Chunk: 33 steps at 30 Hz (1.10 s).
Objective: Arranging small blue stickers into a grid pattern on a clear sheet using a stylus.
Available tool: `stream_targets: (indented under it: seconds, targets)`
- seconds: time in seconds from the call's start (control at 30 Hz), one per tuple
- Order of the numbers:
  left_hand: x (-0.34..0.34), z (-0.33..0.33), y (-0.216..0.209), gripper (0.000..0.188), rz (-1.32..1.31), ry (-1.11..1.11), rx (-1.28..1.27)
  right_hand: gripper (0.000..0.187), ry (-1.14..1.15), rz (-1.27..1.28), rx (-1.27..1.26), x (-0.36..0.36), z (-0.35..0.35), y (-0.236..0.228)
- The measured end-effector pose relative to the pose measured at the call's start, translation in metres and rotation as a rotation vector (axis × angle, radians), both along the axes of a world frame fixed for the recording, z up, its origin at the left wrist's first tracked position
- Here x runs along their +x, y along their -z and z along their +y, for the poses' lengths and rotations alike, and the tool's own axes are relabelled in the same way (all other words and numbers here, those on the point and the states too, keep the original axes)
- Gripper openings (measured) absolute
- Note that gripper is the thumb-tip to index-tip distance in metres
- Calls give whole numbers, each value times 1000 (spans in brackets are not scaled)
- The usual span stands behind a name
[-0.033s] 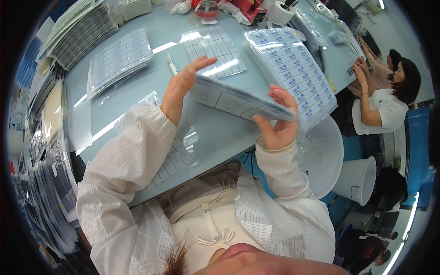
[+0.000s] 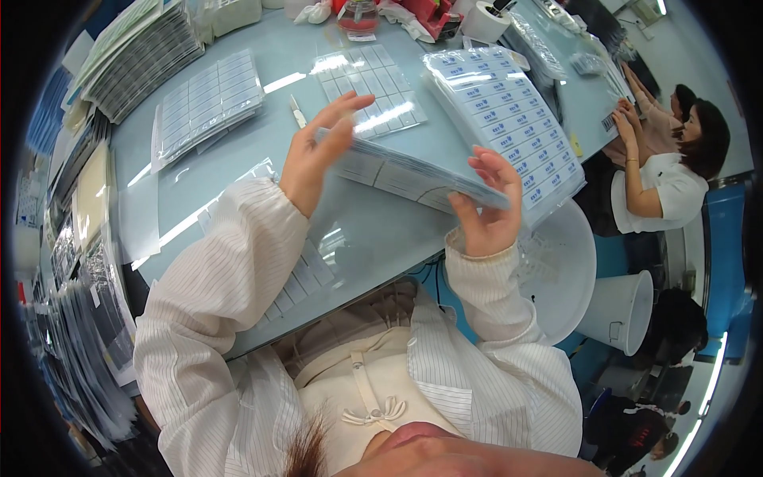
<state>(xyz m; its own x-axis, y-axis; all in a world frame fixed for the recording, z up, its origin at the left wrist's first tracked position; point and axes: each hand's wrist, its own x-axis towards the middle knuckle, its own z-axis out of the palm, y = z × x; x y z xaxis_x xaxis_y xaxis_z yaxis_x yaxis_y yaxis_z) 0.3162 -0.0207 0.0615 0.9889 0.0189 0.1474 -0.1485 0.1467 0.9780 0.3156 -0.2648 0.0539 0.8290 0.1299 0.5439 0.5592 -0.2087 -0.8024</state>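
A stack of thin clear plastic sheets [image 2: 397, 174] stands tilted on its edge above the table, between my two hands. My right hand [image 2: 493, 203] grips its right end, thumb on the near side and fingers at the far side. At the stack's upper left end is my left hand [image 2: 318, 155], its fingers stretched out and its thumb raised and slightly blurred. Whether the left palm touches the stack I cannot tell. Beyond the stack lies a gridded clear sheet [image 2: 369, 87] on the glossy table [image 2: 381, 230].
Right of my hands lies a thick stack of blue-printed label sheets [image 2: 509, 119]. Another gridded sheet stack [image 2: 208, 103] lies left, near a white pen-like tool [image 2: 298, 111]. A white tub [image 2: 568, 270] and bucket [image 2: 616, 314] stand at the right. Two people [image 2: 664, 167] work beyond.
My left thumb has lifted toward the fingers, off the stack's near side. My right hand and the stack's right end have shifted slightly.
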Motion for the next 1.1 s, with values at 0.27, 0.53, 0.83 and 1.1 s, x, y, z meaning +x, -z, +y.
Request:
stream_targets:
  seconds: [0.27, 0.53, 0.83, 1.1]
  targets:
    - [3, -19, -26, 48, 275, -269, -87, 53, -50, 260, 203, -5, 8, -4]
    - [5, -7, -11, 50, -167, -92, -1, 36, -23, 86, 104, -7, 6, -3]
    - [4, -3, -30, 67, 171, 214, 380, 51, 10, 410, 674, -11, -9, -19]
    - [52, -34, -62, 63, 269, 446, 573, 36, 45, 841, 444, -33, -77, -42]
